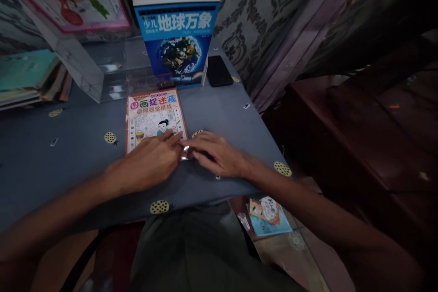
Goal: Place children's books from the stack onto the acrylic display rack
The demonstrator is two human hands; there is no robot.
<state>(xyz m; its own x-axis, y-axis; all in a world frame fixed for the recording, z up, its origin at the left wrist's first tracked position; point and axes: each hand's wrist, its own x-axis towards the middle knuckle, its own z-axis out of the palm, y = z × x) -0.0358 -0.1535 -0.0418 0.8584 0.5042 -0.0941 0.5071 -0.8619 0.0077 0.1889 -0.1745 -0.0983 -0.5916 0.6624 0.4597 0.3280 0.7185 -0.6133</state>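
Observation:
A thin picture book (152,116) with an orange border and colourful Chinese lettering lies face up on the cloth-covered table. Across its lower part rests my left hand (153,159), palm down, fingers stretched over the cover. My right hand (219,153) is at the book's lower right corner, its index finger and thumb close together there. A shiny, clear-looking bit (185,149) glints between the two hands; whether it is film or the glossy cover I cannot tell. The left fingertips nearly meet the right index finger. The left thumb is hidden.
Behind the book, a blue globe-cover book (181,45) stands upright beside a clear plastic stand (78,68). A black phone (219,71) lies to its right. Stacked books (30,73) sit at the left. Below the table's right edge are more booklets (268,223).

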